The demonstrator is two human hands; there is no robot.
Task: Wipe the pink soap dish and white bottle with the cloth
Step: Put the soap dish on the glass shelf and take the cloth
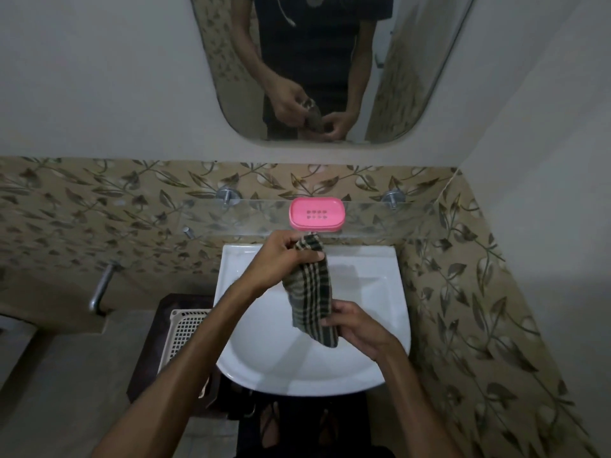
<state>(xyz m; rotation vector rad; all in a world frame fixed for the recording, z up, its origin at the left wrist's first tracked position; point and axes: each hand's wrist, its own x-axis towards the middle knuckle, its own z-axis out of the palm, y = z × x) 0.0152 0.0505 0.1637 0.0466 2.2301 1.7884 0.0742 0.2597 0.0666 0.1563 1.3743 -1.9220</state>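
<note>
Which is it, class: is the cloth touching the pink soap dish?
Cannot tell: in the head view the cloth's top edge overlaps the soap dish's front; no gap shows.

Clear glass shelf (380,214), pink soap dish (316,214) resting on it

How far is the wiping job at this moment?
Nothing looks wiped yet. Both the left hand and the right hand hold the checked cloth above the sink. The pink soap dish sits untouched on the glass shelf. No white bottle is visible.
</note>
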